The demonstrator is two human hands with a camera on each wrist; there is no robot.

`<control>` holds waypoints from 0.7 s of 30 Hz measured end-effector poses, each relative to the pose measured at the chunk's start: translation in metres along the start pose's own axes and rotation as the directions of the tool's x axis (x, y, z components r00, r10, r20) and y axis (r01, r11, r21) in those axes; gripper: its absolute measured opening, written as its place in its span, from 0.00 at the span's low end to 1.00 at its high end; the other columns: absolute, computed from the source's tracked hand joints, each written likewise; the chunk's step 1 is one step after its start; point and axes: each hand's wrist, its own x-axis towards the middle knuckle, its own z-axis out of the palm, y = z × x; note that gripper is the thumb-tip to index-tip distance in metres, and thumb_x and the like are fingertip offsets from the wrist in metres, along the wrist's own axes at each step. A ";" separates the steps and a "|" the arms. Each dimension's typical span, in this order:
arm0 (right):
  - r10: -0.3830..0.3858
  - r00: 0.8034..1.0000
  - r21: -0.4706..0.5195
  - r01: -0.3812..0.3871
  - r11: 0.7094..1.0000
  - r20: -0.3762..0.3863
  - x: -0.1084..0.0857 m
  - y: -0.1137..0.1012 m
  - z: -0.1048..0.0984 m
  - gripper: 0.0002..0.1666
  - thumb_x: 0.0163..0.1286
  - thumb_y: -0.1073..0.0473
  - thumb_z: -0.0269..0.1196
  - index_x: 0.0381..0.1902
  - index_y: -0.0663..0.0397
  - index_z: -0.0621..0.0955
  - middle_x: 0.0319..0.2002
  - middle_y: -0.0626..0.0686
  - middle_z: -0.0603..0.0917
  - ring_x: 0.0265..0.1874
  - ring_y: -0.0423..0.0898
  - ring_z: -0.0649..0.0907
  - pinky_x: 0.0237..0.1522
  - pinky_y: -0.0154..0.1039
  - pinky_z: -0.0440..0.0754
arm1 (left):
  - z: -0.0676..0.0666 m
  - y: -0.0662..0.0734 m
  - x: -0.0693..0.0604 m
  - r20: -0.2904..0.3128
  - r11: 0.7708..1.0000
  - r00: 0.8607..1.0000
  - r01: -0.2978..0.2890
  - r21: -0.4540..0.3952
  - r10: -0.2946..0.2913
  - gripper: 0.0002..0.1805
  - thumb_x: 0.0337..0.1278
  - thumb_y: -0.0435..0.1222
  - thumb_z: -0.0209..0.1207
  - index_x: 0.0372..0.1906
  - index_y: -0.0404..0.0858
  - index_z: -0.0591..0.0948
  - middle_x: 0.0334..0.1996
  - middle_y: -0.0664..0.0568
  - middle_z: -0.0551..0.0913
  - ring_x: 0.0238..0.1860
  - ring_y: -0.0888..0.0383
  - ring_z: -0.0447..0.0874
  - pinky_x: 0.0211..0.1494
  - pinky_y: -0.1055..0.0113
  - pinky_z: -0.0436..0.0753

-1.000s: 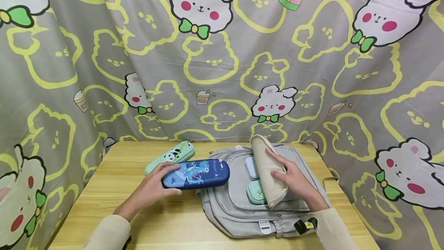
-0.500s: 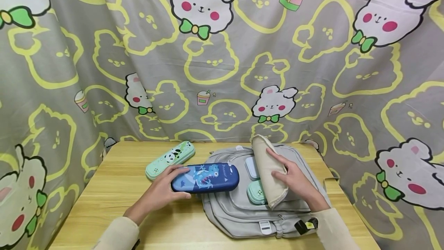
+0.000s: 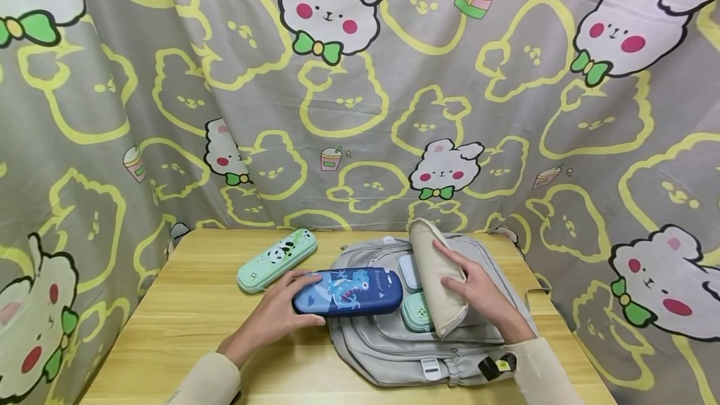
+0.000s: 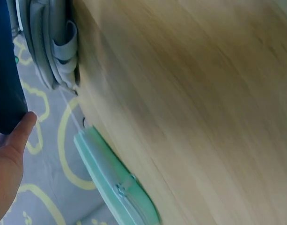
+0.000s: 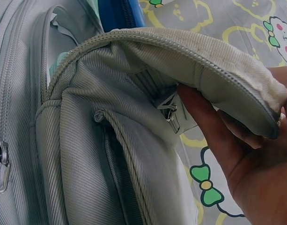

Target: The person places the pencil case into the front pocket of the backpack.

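My left hand (image 3: 275, 314) grips a blue pencil case (image 3: 351, 294) with a dinosaur print by its left end. The case hangs over the left part of a grey backpack (image 3: 388, 355), which lies flat on the table. With thumb and fingers, my right hand (image 3: 480, 292) holds up the beige front pocket flap (image 3: 435, 286). Its zipped edge (image 5: 190, 61) curves across the right wrist view. Beside the flap, a mint case (image 3: 415, 311) and a pale blue case (image 3: 409, 271) sit partly hidden by it.
A mint pencil case (image 3: 278, 261) with a panda print lies at the back left of the wooden table (image 3: 169, 311). A patterned curtain (image 3: 349, 117) hangs behind and at both sides. A strap buckle (image 3: 430, 369) lies at the backpack's near side.
My left hand has carried the blue pencil case rightward and slightly nearer, from beside the panda case to over the backpack's left part. My right hand and the flap stay put.
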 end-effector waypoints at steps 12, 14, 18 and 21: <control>0.008 1.000 0.002 -0.008 1.000 -0.006 -0.001 -0.001 -0.001 0.45 0.74 0.68 0.68 0.85 0.43 0.69 0.86 0.64 0.60 0.78 0.65 0.68 0.59 0.26 0.80 | 0.015 0.015 0.005 0.028 0.998 1.000 0.009 -0.057 -0.008 0.46 0.45 0.57 0.85 0.74 0.60 0.80 0.77 0.48 0.73 0.74 0.42 0.76 0.75 0.40 0.77; 0.009 1.000 0.011 -0.009 1.000 -0.005 -0.001 -0.001 -0.001 0.45 0.74 0.68 0.67 0.85 0.42 0.69 0.86 0.64 0.60 0.78 0.65 0.68 0.59 0.26 0.80 | 0.017 0.017 0.006 0.029 0.998 1.000 0.010 -0.066 -0.008 0.46 0.45 0.57 0.85 0.74 0.60 0.81 0.77 0.47 0.73 0.74 0.42 0.76 0.75 0.40 0.78; 0.011 1.000 0.015 -0.011 1.000 -0.005 0.000 -0.001 -0.001 0.45 0.74 0.68 0.67 0.85 0.42 0.68 0.86 0.64 0.59 0.76 0.65 0.69 0.58 0.28 0.82 | 0.022 0.020 0.008 0.034 0.997 0.999 0.014 -0.078 -0.011 0.46 0.45 0.57 0.85 0.74 0.61 0.80 0.77 0.48 0.72 0.74 0.43 0.76 0.74 0.41 0.78; 0.019 1.000 0.013 -0.018 1.000 -0.007 0.000 -0.002 0.000 0.45 0.74 0.68 0.67 0.85 0.43 0.69 0.86 0.65 0.59 0.75 0.64 0.70 0.57 0.29 0.83 | 0.025 0.022 0.009 0.038 0.996 0.999 0.012 -0.083 -0.009 0.46 0.46 0.57 0.84 0.74 0.61 0.80 0.78 0.47 0.72 0.74 0.42 0.76 0.74 0.41 0.78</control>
